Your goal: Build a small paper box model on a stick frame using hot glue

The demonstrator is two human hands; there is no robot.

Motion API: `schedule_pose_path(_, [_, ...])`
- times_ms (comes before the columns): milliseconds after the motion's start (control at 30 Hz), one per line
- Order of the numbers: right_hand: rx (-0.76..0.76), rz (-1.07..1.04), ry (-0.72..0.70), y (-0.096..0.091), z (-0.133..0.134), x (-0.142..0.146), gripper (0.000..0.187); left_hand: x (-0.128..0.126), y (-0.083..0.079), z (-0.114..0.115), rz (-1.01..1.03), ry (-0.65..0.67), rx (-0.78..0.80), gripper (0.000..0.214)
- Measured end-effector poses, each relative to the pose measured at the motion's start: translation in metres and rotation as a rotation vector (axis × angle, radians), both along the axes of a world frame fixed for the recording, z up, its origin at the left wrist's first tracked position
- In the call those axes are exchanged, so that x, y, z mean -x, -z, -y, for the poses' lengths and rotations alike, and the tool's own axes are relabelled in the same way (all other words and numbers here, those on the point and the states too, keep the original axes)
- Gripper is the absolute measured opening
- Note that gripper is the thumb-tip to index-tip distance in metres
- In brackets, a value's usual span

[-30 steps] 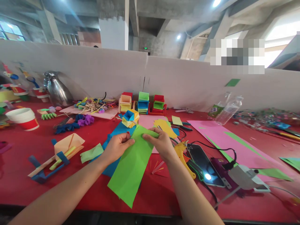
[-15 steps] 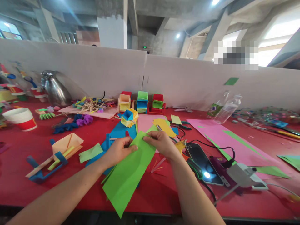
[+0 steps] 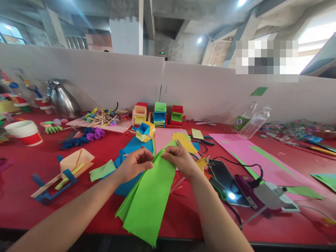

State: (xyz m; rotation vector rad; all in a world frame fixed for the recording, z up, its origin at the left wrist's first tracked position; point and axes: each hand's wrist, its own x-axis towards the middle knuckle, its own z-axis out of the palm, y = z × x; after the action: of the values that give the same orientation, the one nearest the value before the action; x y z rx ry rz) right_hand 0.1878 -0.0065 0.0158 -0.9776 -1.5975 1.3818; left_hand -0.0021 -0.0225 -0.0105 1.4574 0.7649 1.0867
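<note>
A long strip of green paper (image 3: 153, 196) slants down toward the table's front edge, with further green layers fanned out along its left side. My right hand (image 3: 178, 157) pinches the strip's upper end between thumb and fingers. At the left edge near the top, my left hand (image 3: 138, 162) has its fingers curled and its thumb tip against the layers; part of its grip is hidden. Blue paper (image 3: 131, 185) lies beneath. Just beyond stands a blue and yellow folded paper ring (image 3: 145, 132). A pale green scrap (image 3: 102, 170) rests left of my left hand.
Left lies a blue-framed paper and stick model (image 3: 55, 178), with a paper cup (image 3: 25, 133) behind. Small paper boxes (image 3: 159, 113) line the white partition (image 3: 105, 80). To the right are a phone (image 3: 229, 183), cables, a purple power adapter (image 3: 249, 189) and pink paper (image 3: 258, 159).
The green paper's lower end has swung right, and its layers have spread apart on the left. My left thumb has slid from the paper's face to its left edge.
</note>
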Motion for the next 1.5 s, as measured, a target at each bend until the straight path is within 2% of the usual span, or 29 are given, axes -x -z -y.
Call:
schedule_pose_path(200, [0.066, -0.089, -0.034, -0.001, 0.001, -0.002, 0.025, 0.002, 0.002, -0.004, 0.158, 0.129, 0.138, 0.035])
schedule_pose_path(300, [0.079, -0.078, -0.003, 0.001, 0.000, -0.002, 0.027, 0.001, 0.000, -0.001, 0.115, 0.094, 0.116, 0.030])
schedule_pose_path(433, [0.081, -0.046, 0.020, 0.004, -0.002, 0.000, 0.031, -0.001, -0.003, 0.005, -0.010, 0.022, -0.052, 0.027])
schedule_pose_path(600, [0.032, -0.006, 0.047, 0.006, -0.002, 0.006, 0.033, -0.004, -0.001, 0.009, -0.253, -0.112, -0.450, 0.012])
schedule_pose_path(700, [0.015, 0.007, 0.041, 0.008, -0.001, 0.007, 0.031, -0.005, 0.000, 0.005, -0.310, -0.223, -0.528, 0.013])
schedule_pose_path(900, [0.030, 0.057, -0.046, 0.010, -0.001, 0.006, 0.030, -0.003, -0.001, -0.002, -0.432, -0.231, -0.483, 0.008])
schedule_pose_path(1000, [0.012, 0.058, -0.062, 0.011, -0.002, 0.005, 0.029, -0.006, -0.008, -0.007, -0.464, -0.194, -0.381, 0.013])
schedule_pose_path(1100, [0.020, 0.043, -0.037, 0.010, -0.004, 0.003, 0.027, -0.008, -0.023, -0.016, -0.503, -0.092, -0.235, 0.013])
schedule_pose_path(1233, [0.067, 0.023, -0.004, 0.008, -0.005, -0.002, 0.026, -0.006, -0.051, -0.028, -0.513, 0.005, -0.218, 0.013])
schedule_pose_path(1300, [0.087, -0.007, 0.021, 0.007, -0.005, -0.004, 0.027, -0.004, -0.059, -0.029, -0.500, 0.016, -0.171, 0.014])
schedule_pose_path(1400, [0.113, -0.045, 0.040, 0.007, -0.006, -0.005, 0.027, -0.006, -0.057, -0.025, -0.462, -0.066, -0.102, 0.016])
schedule_pose_path(1500, [0.087, -0.065, 0.045, 0.009, -0.007, -0.002, 0.028, -0.010, -0.043, -0.020, -0.466, -0.096, -0.129, 0.016])
